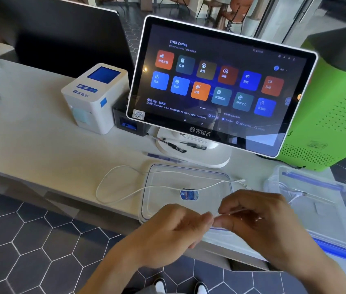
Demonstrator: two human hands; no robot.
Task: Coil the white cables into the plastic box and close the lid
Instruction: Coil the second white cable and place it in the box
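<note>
A thin white cable point(112, 177) lies in a long loop on the counter and runs across the clear lid point(157, 200), which lies flat with a blue sticker on it. My left hand point(174, 228) and my right hand point(259, 221) meet above the lid's near edge, and both pinch a short stretch of the cable between fingertips. The cable's plug end point(242, 181) rests near the lid's far right corner. The clear plastic box point(325, 200) with blue clips stands to the right, holding another white cable point(295, 195).
A white touchscreen terminal point(221, 81) stands behind the lid, with pens point(176, 145) on its base. A white label printer point(95, 96) and a black printer stand to the left. A green machine point(337, 115) stands at the right. The counter edge runs near my hands.
</note>
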